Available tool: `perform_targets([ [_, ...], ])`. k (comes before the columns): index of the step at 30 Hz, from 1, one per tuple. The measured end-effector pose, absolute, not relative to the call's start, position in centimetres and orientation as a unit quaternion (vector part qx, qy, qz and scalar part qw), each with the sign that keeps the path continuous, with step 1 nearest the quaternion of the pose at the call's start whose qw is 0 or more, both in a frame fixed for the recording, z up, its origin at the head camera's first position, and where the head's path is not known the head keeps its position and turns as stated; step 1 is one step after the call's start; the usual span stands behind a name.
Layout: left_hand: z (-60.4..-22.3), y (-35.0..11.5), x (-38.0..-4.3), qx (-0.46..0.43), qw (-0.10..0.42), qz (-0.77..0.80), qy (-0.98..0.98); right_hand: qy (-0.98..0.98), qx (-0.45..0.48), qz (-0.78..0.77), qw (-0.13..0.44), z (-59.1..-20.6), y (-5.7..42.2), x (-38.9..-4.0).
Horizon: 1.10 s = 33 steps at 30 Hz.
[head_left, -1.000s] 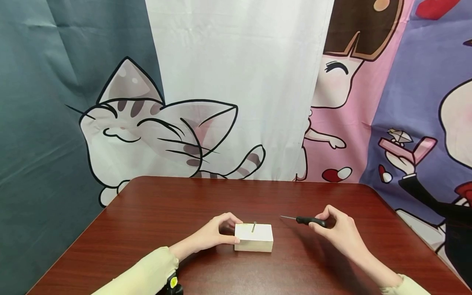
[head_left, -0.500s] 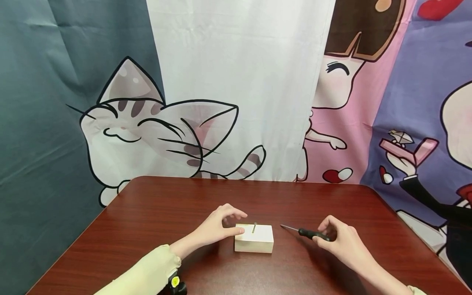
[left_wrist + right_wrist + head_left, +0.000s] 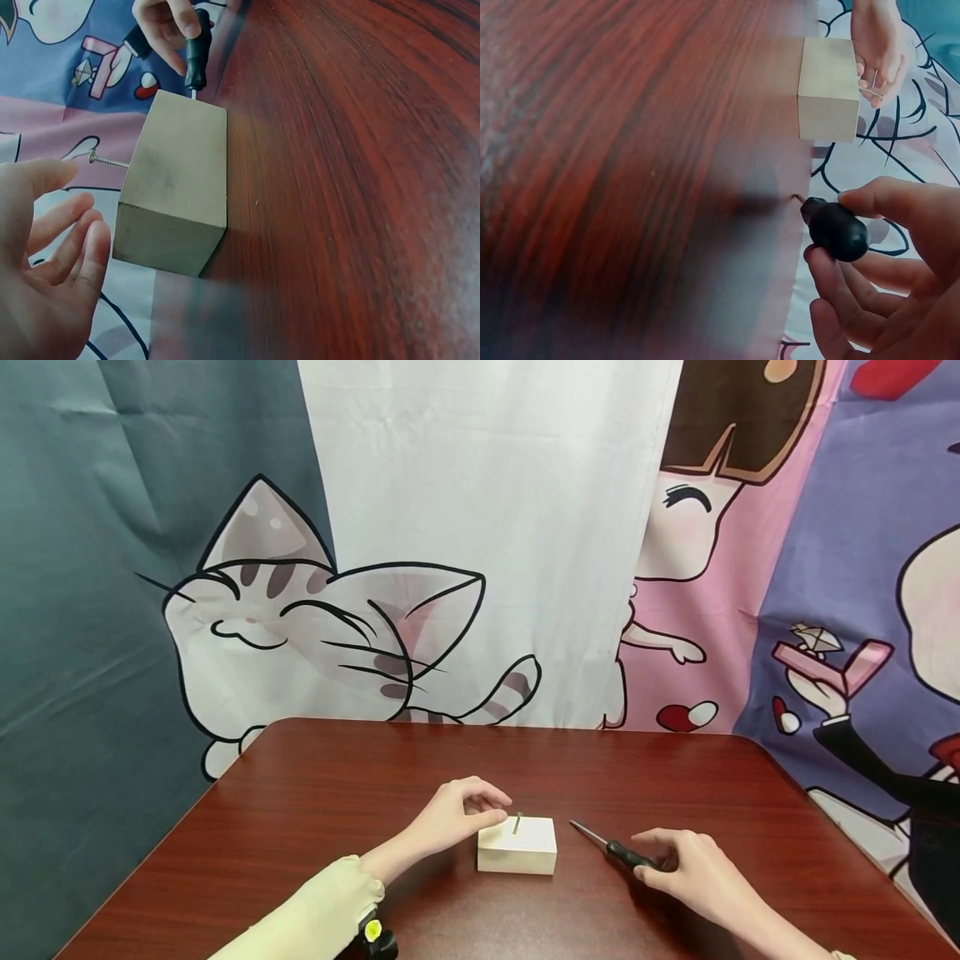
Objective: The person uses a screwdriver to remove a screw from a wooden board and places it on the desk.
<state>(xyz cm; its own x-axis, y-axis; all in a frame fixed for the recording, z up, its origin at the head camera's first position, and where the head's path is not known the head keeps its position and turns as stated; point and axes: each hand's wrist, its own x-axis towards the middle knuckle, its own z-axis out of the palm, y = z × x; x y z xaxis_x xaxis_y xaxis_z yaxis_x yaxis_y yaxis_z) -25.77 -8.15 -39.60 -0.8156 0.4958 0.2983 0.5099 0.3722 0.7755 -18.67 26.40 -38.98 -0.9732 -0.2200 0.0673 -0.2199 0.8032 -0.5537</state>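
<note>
A pale wooden block (image 3: 516, 858) lies on the table, and a screw (image 3: 109, 160) stands upright out of its top face. Over the block's left part hovers my left hand (image 3: 453, 817); its thumb and fingers are spread near the screw, apart from it in the left wrist view. To the right of the block, my right hand (image 3: 697, 872) pinches the black handle of a screwdriver (image 3: 838, 229) between thumb and fingers. The screwdriver's thin metal shaft points left and away from me, and its tip is clear of the block.
The dark red wooden table (image 3: 360, 760) extends around both hands. Behind it hangs a curtain (image 3: 480, 460) printed with cartoon figures. A black device with a yellow mark (image 3: 372, 931) sits at my left wrist.
My left hand has let go of the block's left side and risen over its top towards the screw. My right hand has lowered with the screwdriver, towards me. The block has hardly moved.
</note>
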Motion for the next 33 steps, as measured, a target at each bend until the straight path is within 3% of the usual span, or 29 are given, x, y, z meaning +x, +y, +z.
perform_targets([
  [11,-39.4,-7.0,-25.7,-0.308,0.003,-0.451,-0.838,0.953,-0.108,-0.278,0.060,-39.8,26.4,-18.5],
  [33,-40.1,-6.2,-26.0,-0.311,0.005,-0.450,-0.837,0.937,-0.145,-0.314,0.052,-40.4,26.0,-18.6],
])
